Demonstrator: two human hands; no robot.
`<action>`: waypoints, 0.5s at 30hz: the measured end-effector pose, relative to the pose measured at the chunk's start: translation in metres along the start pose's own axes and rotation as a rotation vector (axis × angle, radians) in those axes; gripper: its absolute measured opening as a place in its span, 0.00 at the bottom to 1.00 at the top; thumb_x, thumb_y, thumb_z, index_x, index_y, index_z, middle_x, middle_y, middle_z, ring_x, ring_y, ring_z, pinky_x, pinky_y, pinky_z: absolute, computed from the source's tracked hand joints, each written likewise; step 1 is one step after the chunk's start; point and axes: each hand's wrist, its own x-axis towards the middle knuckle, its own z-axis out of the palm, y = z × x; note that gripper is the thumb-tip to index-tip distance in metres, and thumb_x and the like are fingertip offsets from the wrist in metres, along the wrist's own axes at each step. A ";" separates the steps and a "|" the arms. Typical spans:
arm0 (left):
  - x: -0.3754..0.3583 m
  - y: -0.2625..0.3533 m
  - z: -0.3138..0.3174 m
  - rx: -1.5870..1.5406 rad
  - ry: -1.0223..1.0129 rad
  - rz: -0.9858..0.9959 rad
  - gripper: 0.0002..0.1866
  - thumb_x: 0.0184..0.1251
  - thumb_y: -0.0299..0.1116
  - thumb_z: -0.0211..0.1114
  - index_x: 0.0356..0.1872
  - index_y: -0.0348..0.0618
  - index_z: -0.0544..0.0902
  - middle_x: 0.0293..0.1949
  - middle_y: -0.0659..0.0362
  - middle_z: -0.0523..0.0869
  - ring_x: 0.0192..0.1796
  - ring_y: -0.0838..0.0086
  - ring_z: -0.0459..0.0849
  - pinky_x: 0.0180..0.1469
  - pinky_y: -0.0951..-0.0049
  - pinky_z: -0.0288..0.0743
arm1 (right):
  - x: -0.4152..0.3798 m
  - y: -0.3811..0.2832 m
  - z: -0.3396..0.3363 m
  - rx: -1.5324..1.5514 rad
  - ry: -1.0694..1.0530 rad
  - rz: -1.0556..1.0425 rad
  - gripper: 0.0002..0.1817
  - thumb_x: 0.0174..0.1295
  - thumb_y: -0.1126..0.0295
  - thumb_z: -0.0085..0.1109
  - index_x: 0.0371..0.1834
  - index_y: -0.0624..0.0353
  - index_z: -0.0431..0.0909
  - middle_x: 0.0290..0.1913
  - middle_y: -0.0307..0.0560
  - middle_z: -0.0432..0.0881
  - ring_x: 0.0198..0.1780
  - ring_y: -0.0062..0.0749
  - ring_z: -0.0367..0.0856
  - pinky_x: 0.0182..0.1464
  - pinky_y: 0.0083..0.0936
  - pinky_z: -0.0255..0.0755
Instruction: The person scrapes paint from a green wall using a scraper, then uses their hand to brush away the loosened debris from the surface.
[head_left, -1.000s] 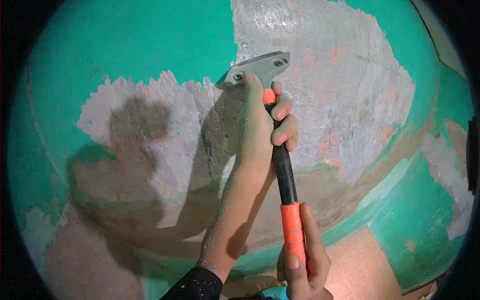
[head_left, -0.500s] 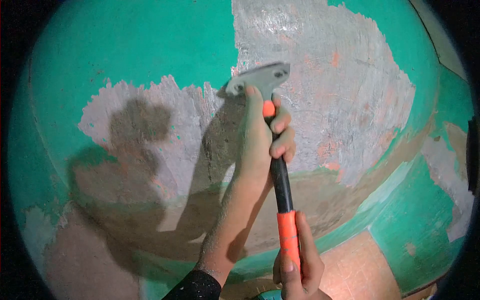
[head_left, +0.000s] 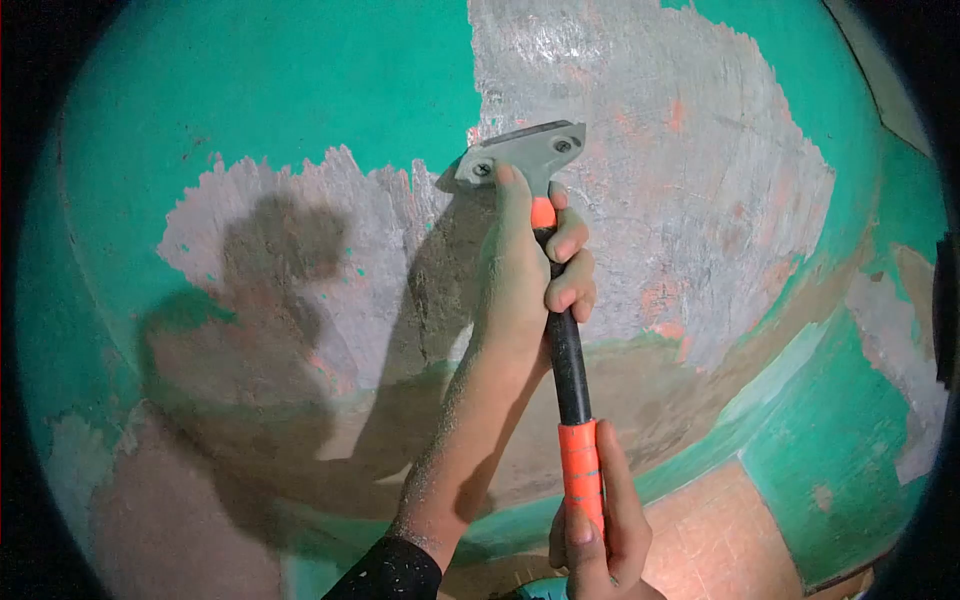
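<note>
A scraper [head_left: 569,365] with a wide grey head, a black shaft and an orange grip stands nearly upright in the middle of the view. My left hand [head_left: 530,250] is closed round its neck, the thumb lying against the metal head. Lower down, my right hand [head_left: 603,530] holds the orange grip. The blade end is at the border between green paint [head_left: 330,80] and the bare grey patch [head_left: 680,200] of a curved surface. Whether the blade touches the surface is hard to tell.
A brown band [head_left: 560,450] curves below the grey patch. Dark shadows fall on the left side. Pinkish tiles [head_left: 720,530] show at the lower right, and a blue-green object [head_left: 543,589] is partly visible at the bottom edge. Another scraped patch [head_left: 900,370] lies at the right.
The scraper head and both hands sit very slightly farther right in the view. My grip on the tool looks the same.
</note>
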 end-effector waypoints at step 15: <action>0.000 0.003 0.003 -0.010 0.012 -0.018 0.26 0.71 0.64 0.41 0.37 0.49 0.69 0.19 0.70 0.65 0.11 0.85 0.59 0.14 0.80 0.58 | -0.001 -0.011 0.011 0.098 0.093 0.179 0.35 0.70 0.62 0.45 0.73 0.72 0.45 0.30 0.40 0.72 0.18 0.14 0.63 0.21 0.14 0.58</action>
